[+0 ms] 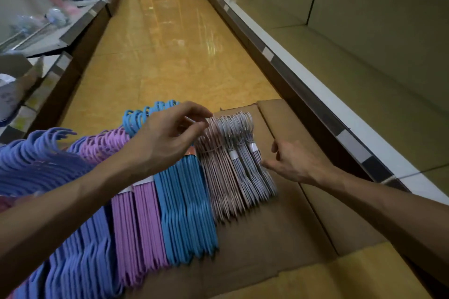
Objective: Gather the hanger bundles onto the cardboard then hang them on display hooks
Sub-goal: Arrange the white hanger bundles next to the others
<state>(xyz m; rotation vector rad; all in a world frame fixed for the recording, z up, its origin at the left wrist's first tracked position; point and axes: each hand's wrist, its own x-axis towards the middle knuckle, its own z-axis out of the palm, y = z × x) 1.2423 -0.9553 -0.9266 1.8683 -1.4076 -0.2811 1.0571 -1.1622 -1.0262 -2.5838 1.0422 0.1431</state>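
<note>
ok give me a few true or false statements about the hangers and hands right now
1. The blue bundle lies between the purple bundle and the pink one. True.
2. The right hand grips a blue hanger. False: it is open, beside the grey bundle.
3. The bundles lie on cardboard. True.
4. The left hand rests on the floor. False: it reaches toward the pink bundle's hooks.
5. The right-side shelf is packed with hangers. False: no hangers show there.
</note>
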